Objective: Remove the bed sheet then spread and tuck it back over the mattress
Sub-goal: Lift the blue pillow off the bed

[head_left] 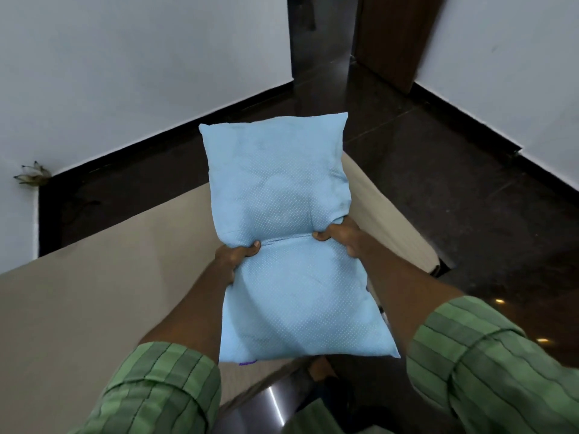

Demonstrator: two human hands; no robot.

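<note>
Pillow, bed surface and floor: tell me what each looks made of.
Pillow: soft light-blue fabric with tiny white dots, matte; it dents where the left hand and right hand squeeze it, so a soft filling seems likely. Bed surface: smooth beige cloth, matte, whether sheet or bare mattress is unclear. Floor: dark polished tile or stone, showing joints and light reflections.

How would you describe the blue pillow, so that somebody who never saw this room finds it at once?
Start from the beige mattress that fills the lower left. Above its right edge, the left hand and right hand grip a pillow at its middle. It is the only light blue thing, with tiny white dots.
</note>
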